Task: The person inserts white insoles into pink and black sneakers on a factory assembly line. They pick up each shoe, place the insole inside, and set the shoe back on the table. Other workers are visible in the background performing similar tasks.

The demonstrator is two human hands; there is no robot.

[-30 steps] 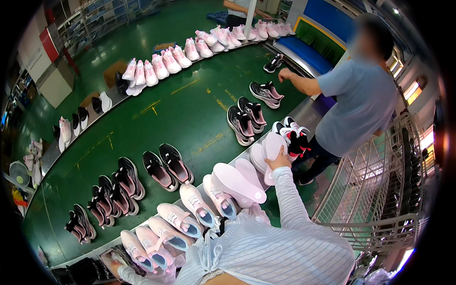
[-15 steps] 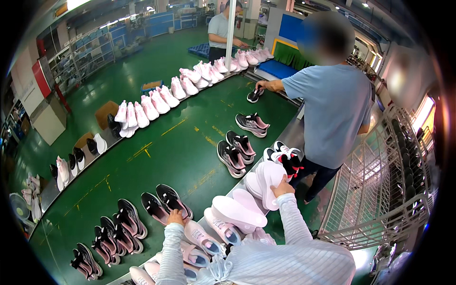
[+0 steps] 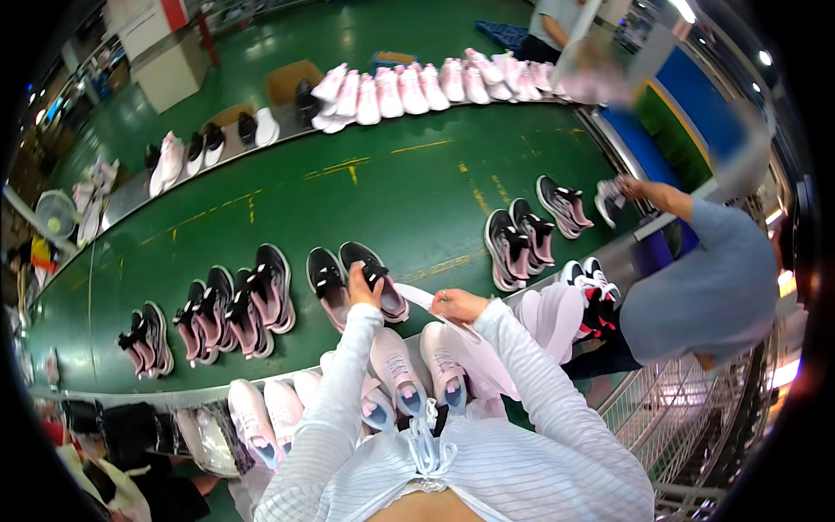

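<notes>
My left hand [image 3: 364, 289] is closed on the collar of a black shoe [image 3: 364, 257] with a pink lining, the right one of a pair on the green belt. Its partner, another black shoe [image 3: 326, 277], stands close at its left. Just to the right, my right hand [image 3: 461, 306] pinches a thin pale insole [image 3: 417, 297], whose front end points at the shoe's opening. A second pale sole-shaped piece [image 3: 487, 364] appears below that hand, partly hidden by my sleeve. More pale insoles [image 3: 557, 317] lie stacked right of my right forearm.
Several black shoes [image 3: 274, 287] stand on the green belt [image 3: 400, 200] to the left, others [image 3: 507, 248] to the right. Pink-white shoes [image 3: 396, 370] line the near ledge; more [image 3: 409, 90] line the far one. A co-worker [image 3: 696, 287] touches a shoe at right, beside a wire rack [image 3: 670, 418].
My right hand has moved left from the insole stack to beside the black shoe, bringing an insole. My left hand has shifted onto the shoe's collar. The view has turned.
</notes>
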